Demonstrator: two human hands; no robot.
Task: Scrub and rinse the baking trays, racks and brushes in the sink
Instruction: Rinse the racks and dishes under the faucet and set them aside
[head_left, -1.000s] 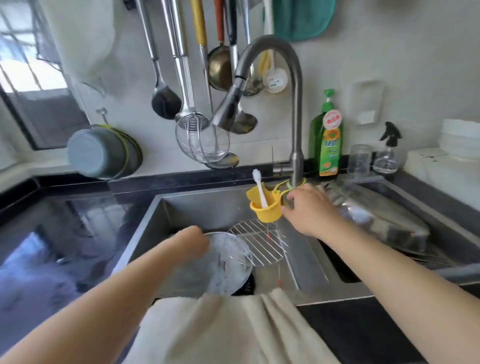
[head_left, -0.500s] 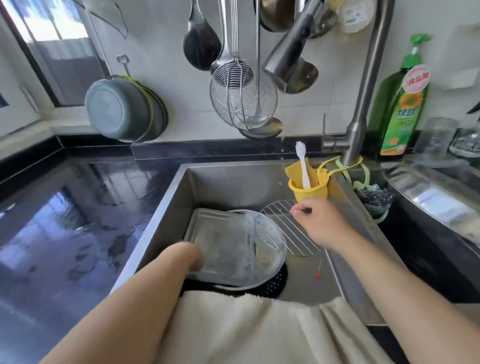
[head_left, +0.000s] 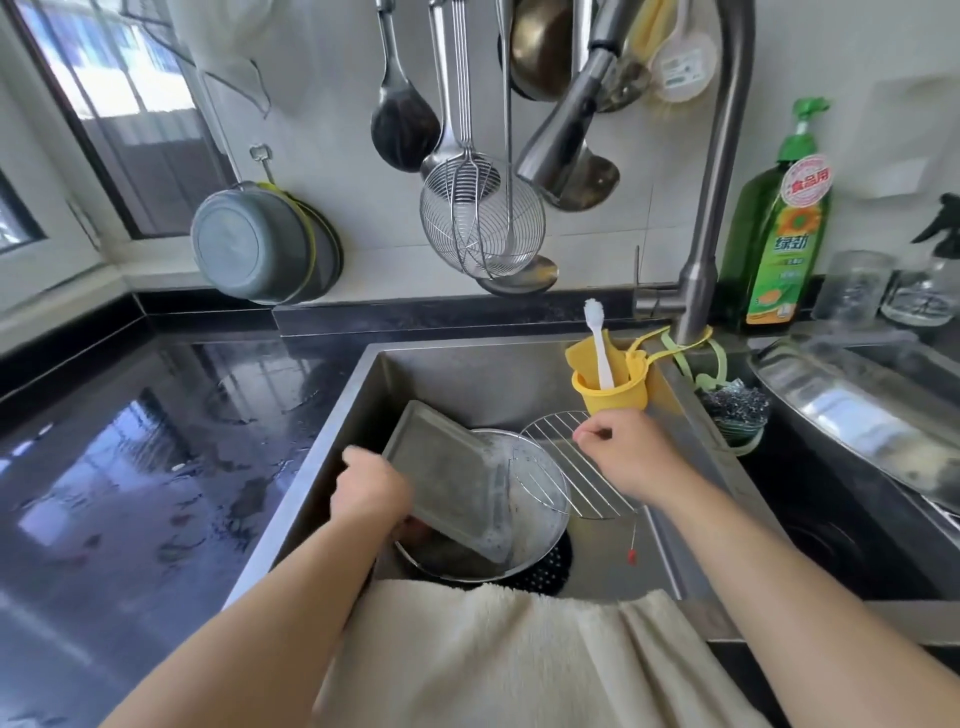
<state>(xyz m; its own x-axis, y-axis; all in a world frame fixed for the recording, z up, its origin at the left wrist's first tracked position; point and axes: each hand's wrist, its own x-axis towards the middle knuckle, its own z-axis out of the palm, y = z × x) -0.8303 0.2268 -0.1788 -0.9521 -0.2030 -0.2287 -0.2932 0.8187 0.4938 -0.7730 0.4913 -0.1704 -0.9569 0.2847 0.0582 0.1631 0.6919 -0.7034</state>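
Over sink (head_left: 447, 374): left hand (head_left: 371, 491) grips tilted tray (head_left: 447, 473); right hand (head_left: 631, 452) pinches rack (head_left: 558, 428).

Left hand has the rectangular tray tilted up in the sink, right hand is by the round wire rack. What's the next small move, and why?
Probably lift the grey rectangular baking tray clear of the round metal pan and bring it under the steel faucet head. The left hand already grips its tilted edge, no water is running, and the right hand hovers over the round wire rack.
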